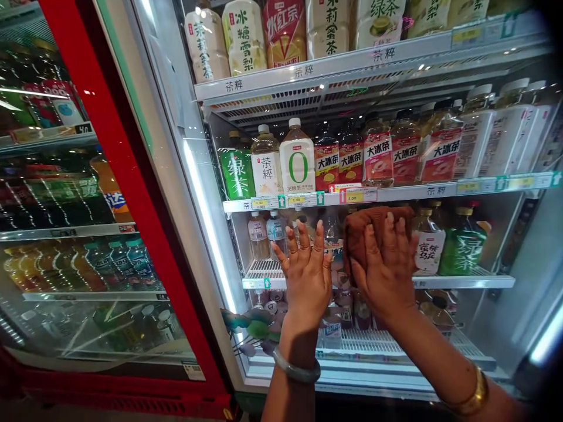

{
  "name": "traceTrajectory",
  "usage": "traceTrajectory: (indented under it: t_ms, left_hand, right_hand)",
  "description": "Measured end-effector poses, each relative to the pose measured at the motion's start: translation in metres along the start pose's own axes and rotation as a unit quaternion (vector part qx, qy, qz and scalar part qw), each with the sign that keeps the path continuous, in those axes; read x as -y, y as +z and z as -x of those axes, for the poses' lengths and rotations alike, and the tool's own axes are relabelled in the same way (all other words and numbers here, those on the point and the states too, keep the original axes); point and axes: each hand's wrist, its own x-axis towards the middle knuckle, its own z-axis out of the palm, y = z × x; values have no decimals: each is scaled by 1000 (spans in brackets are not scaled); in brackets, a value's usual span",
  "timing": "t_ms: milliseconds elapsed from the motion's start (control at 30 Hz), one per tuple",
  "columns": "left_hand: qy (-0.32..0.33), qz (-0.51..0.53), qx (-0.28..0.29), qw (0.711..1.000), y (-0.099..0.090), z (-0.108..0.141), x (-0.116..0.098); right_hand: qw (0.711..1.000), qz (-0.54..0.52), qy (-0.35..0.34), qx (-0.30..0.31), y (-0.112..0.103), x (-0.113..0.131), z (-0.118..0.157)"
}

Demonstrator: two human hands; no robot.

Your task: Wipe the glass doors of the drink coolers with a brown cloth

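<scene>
My left hand [307, 275] is raised with its fingers spread, its palm toward the glass front of a drinks cooler, and holds nothing. A grey-green bangle [297, 369] circles that wrist. To the right, my right hand [387, 269] presses a folded brown cloth [358, 234] flat toward the same glass, fingers stretched over it. The cloth shows above and left of the fingers. A gold bracelet [472, 395] is on the right wrist. Behind both hands are shelves of bottles, partly hidden by them.
Bottled teas [298, 158] line the shelves, with price labels on a white shelf edge [396, 192]. A red-framed cooler [145, 199] with more drinks stands at the left. A leaf decoration [257, 329] appears low on the glass.
</scene>
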Motion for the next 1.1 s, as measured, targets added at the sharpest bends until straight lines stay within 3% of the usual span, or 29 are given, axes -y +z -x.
traceTrajectory:
  t_ms: [133, 300, 400, 567, 667, 833, 1000, 1100]
  left_hand:
    - [2, 0, -3, 1000, 5, -1, -5]
    - [-4, 3, -4, 1000, 8, 0, -9]
    - [-6, 6, -6, 1000, 9, 0, -10]
    - [-1, -8, -6, 1000, 9, -1, -11]
    - [3, -9, -2, 1000, 9, -1, -11]
    - [7, -7, -4, 1000, 11, 2, -15]
    - [12, -19, 12, 1000, 14, 4, -20]
    - [12, -18, 15, 1000, 15, 4, -24]
  right_hand:
    - [999, -2, -42, 7, 3, 10, 8]
    - [998, 7, -67, 18, -2, -13, 40]
    - [999, 6, -35, 5, -4, -20, 31]
    - [1000, 3, -19, 6, 0, 2, 5]
    - [999, -2, -51, 13, 2, 6, 19]
    - [999, 8, -37, 3, -1, -18, 47]
    - [1000, 15, 10, -3, -2, -16, 17]
    - [1000, 14, -7, -10, 0, -5, 8]
